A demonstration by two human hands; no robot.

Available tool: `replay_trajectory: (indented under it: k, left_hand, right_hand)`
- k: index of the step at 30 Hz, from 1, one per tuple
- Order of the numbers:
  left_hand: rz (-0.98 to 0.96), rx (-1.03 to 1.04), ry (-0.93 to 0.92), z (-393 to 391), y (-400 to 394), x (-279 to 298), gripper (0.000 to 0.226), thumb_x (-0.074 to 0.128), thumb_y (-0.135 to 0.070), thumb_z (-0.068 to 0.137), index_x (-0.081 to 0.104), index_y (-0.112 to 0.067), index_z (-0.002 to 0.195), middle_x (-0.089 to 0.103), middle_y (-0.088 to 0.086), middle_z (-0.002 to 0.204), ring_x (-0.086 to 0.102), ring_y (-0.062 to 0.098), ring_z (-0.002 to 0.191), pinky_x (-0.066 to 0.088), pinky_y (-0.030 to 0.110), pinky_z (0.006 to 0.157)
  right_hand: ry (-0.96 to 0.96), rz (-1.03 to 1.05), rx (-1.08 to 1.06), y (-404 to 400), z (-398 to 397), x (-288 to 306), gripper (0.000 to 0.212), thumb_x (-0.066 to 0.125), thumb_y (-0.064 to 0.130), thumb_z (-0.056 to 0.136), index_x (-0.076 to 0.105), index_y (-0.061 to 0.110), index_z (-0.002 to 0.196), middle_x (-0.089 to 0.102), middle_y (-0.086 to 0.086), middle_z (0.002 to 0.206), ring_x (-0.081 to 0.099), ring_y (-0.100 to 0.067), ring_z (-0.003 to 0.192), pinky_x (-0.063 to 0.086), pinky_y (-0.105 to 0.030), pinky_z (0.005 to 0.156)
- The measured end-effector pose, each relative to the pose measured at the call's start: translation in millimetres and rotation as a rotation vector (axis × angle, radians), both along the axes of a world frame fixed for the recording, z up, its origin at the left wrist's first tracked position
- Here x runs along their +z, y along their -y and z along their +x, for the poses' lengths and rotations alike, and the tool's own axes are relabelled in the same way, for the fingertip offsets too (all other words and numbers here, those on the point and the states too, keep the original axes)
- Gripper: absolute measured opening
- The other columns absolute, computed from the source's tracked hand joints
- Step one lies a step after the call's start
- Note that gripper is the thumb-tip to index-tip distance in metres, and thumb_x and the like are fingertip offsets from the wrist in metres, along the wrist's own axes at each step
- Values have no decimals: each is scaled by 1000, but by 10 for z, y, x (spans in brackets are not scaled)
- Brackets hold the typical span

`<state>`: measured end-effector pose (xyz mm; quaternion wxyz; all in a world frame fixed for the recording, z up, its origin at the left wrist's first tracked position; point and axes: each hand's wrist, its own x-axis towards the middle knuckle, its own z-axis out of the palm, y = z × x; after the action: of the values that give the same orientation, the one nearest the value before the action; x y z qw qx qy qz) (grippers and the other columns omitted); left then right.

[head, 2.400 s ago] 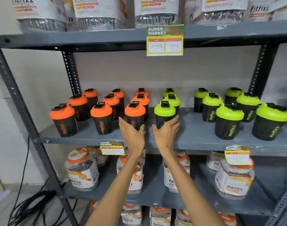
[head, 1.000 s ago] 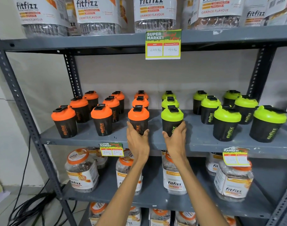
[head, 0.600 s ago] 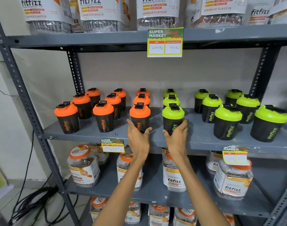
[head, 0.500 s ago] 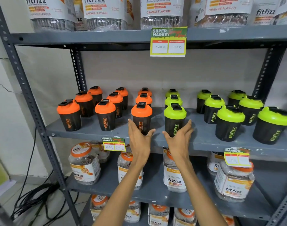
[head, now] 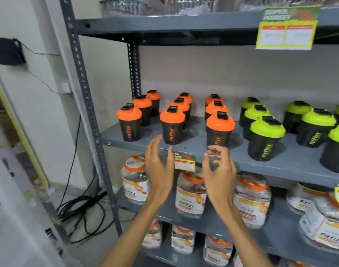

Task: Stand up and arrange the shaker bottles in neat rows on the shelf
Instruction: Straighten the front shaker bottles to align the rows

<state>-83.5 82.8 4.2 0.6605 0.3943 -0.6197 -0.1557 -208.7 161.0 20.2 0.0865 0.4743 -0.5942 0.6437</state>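
At the shelf's [head: 193, 146] front edge, left hand [head: 158, 166] and right hand [head: 218, 170] hang apart, fingers spread, empty, both just below the board. Orange-lid shaker bottles [head: 172, 126] stand upright in three front-to-back files on the shelf's left half; green-lid shaker bottles [head: 266, 138] in files toward the right edge. Front orange bottle [head: 219, 131] sits just above the right hand, contact unclear. Price tag [head: 184, 162] hangs between the hands. Step looks like checking alignment between adjustments, most bottles already upright. Next move likely calls for squaring the left orange files' front bottles with the front edge.
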Motion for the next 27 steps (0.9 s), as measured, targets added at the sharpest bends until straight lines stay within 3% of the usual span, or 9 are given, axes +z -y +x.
replay_trajectory:
  k: [3, 6, 9, 13, 16, 21, 27]
  left_hand:
    - [18, 70, -47, 332, 409, 89, 65, 66, -22, 94, 35, -13, 150, 35, 6, 157, 31, 18, 146, 27, 32, 119]
    - [91, 156, -33, 605, 834, 182, 85, 70, -26, 90, 19, -8, 155, 23, 12, 163, 20, 25, 150, 23, 37, 121]
    - [223, 158, 18, 776, 1175, 257, 101, 78, -27, 82, 14, 2, 155, 21, 22, 162, 22, 38, 149, 26, 47, 120]
    - [337, 38, 54, 865, 1432, 270, 109, 83, -24, 78, 10, 4, 154, 22, 25, 161, 21, 38, 149, 21, 40, 119]
    - [340, -18, 49, 884, 1503, 238, 105, 82, -22, 80, 13, 3, 155, 24, 22, 162, 22, 34, 150, 20, 34, 118]
    - [248, -70, -19, 888, 1537, 168, 91, 82, -14, 78, 29, -6, 152, 43, 15, 152, 42, 31, 140, 33, 36, 114]
    - [236, -73, -7, 898, 1546, 155, 89, 82, -16, 80, 29, -8, 152, 45, 15, 150, 45, 31, 137, 38, 40, 112]
  right_hand:
    - [8, 0, -2, 424, 405, 132, 30, 65, 11, 87, 56, 15, 115, 61, -2, 107, 61, -17, 97, 50, -33, 89]
    - [1, 128, -28, 902, 704, 206, 62, 70, 17, 85, 40, 7, 139, 48, -13, 135, 50, -25, 123, 35, -22, 101]
    - [56, 265, -125, 1286, 854, 267, 95, 76, 24, 81, 17, -2, 151, 31, -25, 150, 31, -39, 139, 30, -39, 111]
    - [165, 344, -199, 1610, 873, 324, 116, 85, 30, 71, 10, -6, 151, 30, -30, 149, 32, -46, 138, 33, -47, 111]
    - [224, 382, -198, 1721, 849, 311, 112, 85, 25, 70, 12, -6, 150, 38, -31, 144, 38, -45, 135, 38, -47, 105]
    - [240, 329, -190, 1700, 853, 280, 76, 81, 12, 72, 35, -2, 131, 55, -27, 125, 56, -43, 118, 51, -47, 93]
    - [232, 272, -199, 1565, 882, 298, 74, 82, 13, 73, 37, 0, 131, 54, -22, 127, 57, -38, 117, 49, -37, 91]
